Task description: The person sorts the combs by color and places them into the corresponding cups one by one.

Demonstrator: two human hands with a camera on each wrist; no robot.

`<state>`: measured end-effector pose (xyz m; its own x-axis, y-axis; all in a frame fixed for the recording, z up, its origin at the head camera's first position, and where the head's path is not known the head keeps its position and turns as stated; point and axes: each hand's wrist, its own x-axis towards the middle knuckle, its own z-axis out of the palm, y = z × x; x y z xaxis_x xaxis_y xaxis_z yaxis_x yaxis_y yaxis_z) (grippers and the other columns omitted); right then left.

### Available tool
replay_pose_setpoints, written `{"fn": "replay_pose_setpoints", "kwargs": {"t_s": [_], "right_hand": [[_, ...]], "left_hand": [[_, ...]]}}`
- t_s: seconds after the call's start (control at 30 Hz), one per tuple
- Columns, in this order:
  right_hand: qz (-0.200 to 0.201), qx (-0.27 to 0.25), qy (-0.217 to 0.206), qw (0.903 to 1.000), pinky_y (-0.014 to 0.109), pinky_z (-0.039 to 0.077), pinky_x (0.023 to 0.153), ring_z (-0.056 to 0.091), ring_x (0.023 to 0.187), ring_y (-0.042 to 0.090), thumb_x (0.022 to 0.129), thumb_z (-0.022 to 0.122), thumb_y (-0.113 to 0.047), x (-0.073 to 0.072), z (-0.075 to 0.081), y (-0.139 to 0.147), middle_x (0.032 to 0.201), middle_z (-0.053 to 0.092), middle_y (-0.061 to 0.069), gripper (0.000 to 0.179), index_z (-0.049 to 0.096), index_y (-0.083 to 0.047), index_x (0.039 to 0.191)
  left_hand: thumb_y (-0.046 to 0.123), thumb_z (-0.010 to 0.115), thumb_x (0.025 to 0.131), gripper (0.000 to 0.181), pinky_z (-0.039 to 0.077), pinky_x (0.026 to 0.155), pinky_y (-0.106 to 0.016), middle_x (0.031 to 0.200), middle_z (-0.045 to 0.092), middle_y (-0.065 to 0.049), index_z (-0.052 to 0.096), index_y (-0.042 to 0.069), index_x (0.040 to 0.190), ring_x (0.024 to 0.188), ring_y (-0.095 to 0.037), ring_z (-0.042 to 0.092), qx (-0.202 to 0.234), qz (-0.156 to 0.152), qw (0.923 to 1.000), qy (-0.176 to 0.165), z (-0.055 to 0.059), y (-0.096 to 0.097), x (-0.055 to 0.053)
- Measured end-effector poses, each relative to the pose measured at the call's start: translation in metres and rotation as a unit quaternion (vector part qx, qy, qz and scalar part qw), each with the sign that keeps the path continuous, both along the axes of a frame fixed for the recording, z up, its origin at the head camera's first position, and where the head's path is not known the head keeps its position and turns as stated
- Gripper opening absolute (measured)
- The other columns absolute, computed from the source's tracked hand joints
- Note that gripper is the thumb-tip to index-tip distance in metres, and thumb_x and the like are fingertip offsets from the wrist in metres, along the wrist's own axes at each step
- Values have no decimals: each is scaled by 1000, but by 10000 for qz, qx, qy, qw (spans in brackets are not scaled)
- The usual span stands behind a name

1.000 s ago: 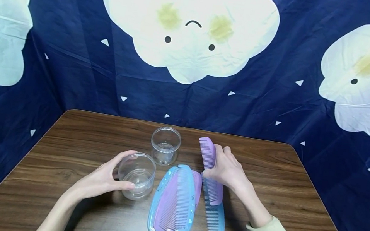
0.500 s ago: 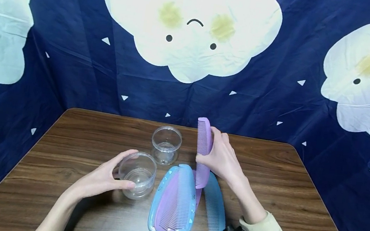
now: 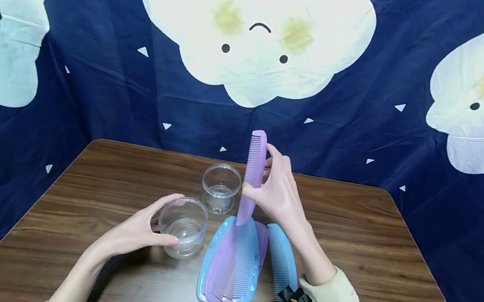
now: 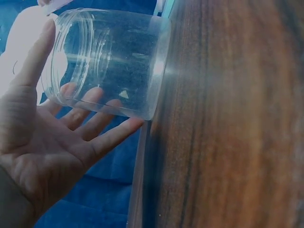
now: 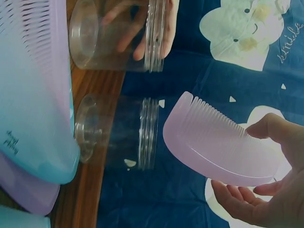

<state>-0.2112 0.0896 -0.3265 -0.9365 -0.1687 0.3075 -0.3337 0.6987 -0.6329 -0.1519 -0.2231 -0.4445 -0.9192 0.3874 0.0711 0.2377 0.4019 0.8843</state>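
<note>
In the head view my right hand (image 3: 277,189) pinches a purple comb (image 3: 255,163), thumb on the toothed side and fingers at its back. The comb is held upright in the air above the pile, and the right wrist view shows the comb (image 5: 223,147) whole. My left hand (image 3: 140,229) curls round the side of a clear plastic jar (image 3: 183,230) that stands on the table. In the left wrist view its thumb touches near the rim of the jar (image 4: 128,61) and the fingers lie along the wall. A second clear jar (image 3: 220,189) stands just behind.
Overlapping blue and purple combs, topped by a blue comb (image 3: 247,269), lie in the middle of the wooden table (image 3: 94,193). Another blue comb (image 3: 281,263) lies right of them, partly under my right wrist. A blue cloth (image 3: 210,116) with clouds hangs behind the table.
My right hand has lifted the purple comb off the blue comb at the right, moved it left and up, and turned it more upright. The left hand stays at the jar.
</note>
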Motion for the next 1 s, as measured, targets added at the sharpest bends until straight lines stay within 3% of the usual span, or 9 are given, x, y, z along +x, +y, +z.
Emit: {"fn": "replay_pose_setpoints", "kwargs": {"t_s": [0.23,0.43,0.67,0.8,1.0], "right_hand": [[343,-512,217,9979,30,62,79,58,105,19,74,81,-18,2,8,-20,127,50,10,98,31,-16,158],[692,-694,461,9941,25,60,79,56,107,16,75,83,-17,5,7,-39,128,49,7,99,31,-17,159],[982,-754,646,9902,23,59,80,57,108,17,76,84,-15,8,2,-57,128,49,8,99,30,-16,159],[1160,-816,665,9877,22,59,82,59,106,16,77,83,-13,9,-2,-64,128,49,8,98,29,-17,159],[1400,-844,617,9846,21,58,85,63,104,15,77,82,-11,12,-10,-74,130,49,6,98,30,-19,159]], "left_hand": [[19,85,85,88,54,101,-32,157,47,-16,35,24,157,135,-23,52,187,-164,9996,113,-3,-4,-3],[22,86,85,89,54,101,-32,158,46,-15,35,26,158,137,-20,50,202,-181,9996,57,-5,-5,-3],[21,86,85,89,54,102,-34,157,48,-11,34,30,157,140,-29,49,151,-163,9997,64,-7,-3,-3],[20,85,85,89,53,102,-34,158,47,-12,34,28,158,142,-33,46,95,-148,9998,62,-7,-3,-3],[19,85,85,90,53,103,-38,158,46,-14,34,24,159,141,-29,47,135,-145,9998,23,-6,-3,-4]]}}
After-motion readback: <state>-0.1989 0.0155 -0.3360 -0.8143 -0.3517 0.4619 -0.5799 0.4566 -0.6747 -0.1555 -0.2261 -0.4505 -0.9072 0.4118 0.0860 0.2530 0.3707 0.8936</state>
